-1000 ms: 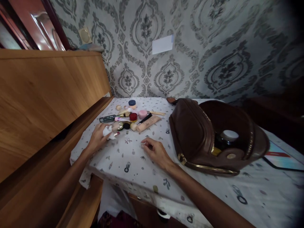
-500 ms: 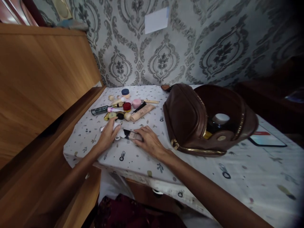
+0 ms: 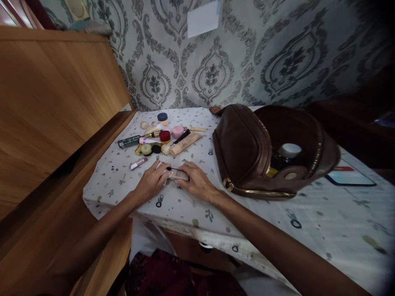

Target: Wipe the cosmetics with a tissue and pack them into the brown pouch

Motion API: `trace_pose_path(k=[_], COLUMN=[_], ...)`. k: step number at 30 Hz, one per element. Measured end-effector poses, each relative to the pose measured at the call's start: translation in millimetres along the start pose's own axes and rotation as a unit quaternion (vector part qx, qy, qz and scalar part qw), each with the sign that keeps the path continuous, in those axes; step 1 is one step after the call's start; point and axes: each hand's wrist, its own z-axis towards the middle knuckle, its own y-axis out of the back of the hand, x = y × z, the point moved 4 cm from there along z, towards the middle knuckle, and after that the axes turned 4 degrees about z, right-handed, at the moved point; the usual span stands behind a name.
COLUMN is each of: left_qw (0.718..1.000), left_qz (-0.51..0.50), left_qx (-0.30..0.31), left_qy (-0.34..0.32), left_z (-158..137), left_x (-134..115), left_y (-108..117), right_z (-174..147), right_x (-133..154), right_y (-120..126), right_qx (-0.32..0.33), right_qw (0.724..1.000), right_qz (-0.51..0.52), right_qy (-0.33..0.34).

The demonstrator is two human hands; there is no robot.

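Note:
On the patterned white cloth near the table's front, my right hand [image 3: 196, 181] grips a foundation bottle [image 3: 179, 174] with a beige body and black cap. My left hand [image 3: 152, 181] is closed at the cap end. Its fingers are round a crumpled white tissue [image 3: 161, 165], mostly hidden under them. Just beyond the left hand lies a small lip gloss tube [image 3: 138, 163]. Farther back is a cluster of cosmetics, including a beige squeeze tube [image 3: 185, 143], a red-lidded jar [image 3: 164, 136], a pink round container [image 3: 177, 132] and a dark green bottle [image 3: 128, 142].
A brown leather bag [image 3: 243, 152] stands unzipped on the right, with a white-capped item [image 3: 290, 150] inside. Behind it lies a phone or tablet [image 3: 352, 176]. A wooden cabinet [image 3: 61, 82] borders the left, and a papered wall [image 3: 212, 74] rises behind the table.
My left hand has moved right and nearer to me, closing over the black cap end with the tissue. The lip gloss tube now lies uncovered on the cloth. My right hand still holds the bottle.

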Motion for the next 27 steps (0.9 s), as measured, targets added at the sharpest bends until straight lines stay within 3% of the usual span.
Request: trace_pose_path(k=[5,8,12,16,21,24,27], left_qw=[0.998,0.987,0.941,0.886,0.832,0.830,0.839], left_qz=[-0.066,-0.157,-0.316,-0.423,-0.510,-0.528,-0.528], left_qx=[0.002,-0.004,0.007,0.064,0.106,0.080,-0.005], left_qy=[0.002,0.043,0.119,0.176,0.191,0.161,0.132], left_z=[23,40,61,74,88,99,105], left_x=[-4,3,16,19,9,-2,-12], left_y=[7,8,4,0,-8,-14,-22], right_z=[-1,-1,0,1,2,3,5], right_x=[0,1,-2,-6,-8,-10,-11], right_y=[5,8,13,16,17,17,19], right_qx=[-0.013,-0.022,-0.047,-0.068,-0.071,-0.068,-0.071], right_qw=[0.999,0.997,0.996,0.996,0.992,0.983,0.972], right_qz=[0.032,0.030,0.030,0.032,0.100,0.161,0.214], right_qy=[0.037,0.064,0.070,0.050,-0.006,-0.055,-0.068])
